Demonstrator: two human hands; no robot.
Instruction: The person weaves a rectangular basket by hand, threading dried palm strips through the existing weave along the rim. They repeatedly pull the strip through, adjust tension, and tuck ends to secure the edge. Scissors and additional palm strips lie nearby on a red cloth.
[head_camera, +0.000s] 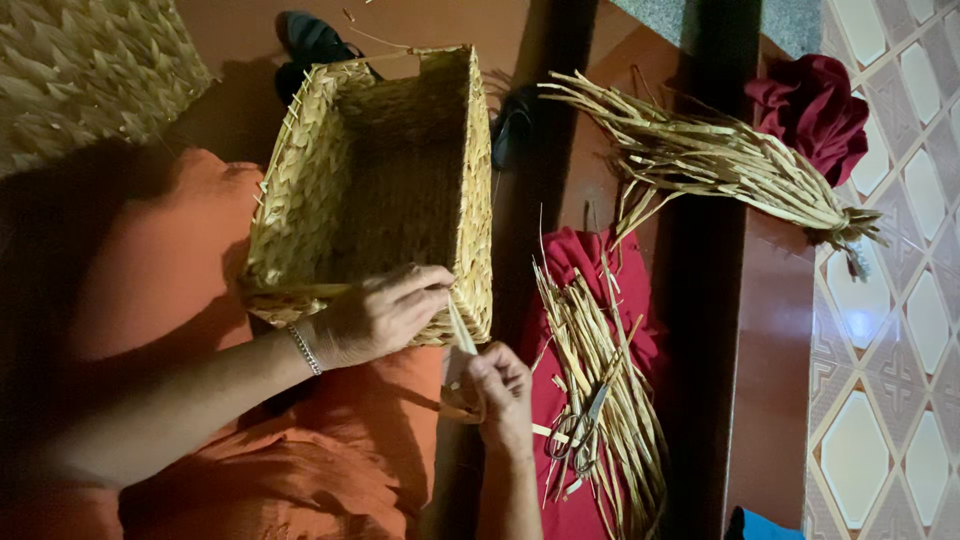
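Right hand (500, 385): closed in a pinch on a pale straw strip (461, 335); the strip runs up to the basket's near corner
Left hand (385, 310): fingers curled over the near rim of the woven basket (300, 190); steadying it on the orange lap (330, 460)
Handling: basket looks light and fairly stiff, best held by the rim; strip thin, pliant, likely brittle if creased; grip near the weave
Beside: scissors (578, 435) on loose straw (600, 360) over red cloth (580, 255)
Far: tied straw bundle (720, 160)
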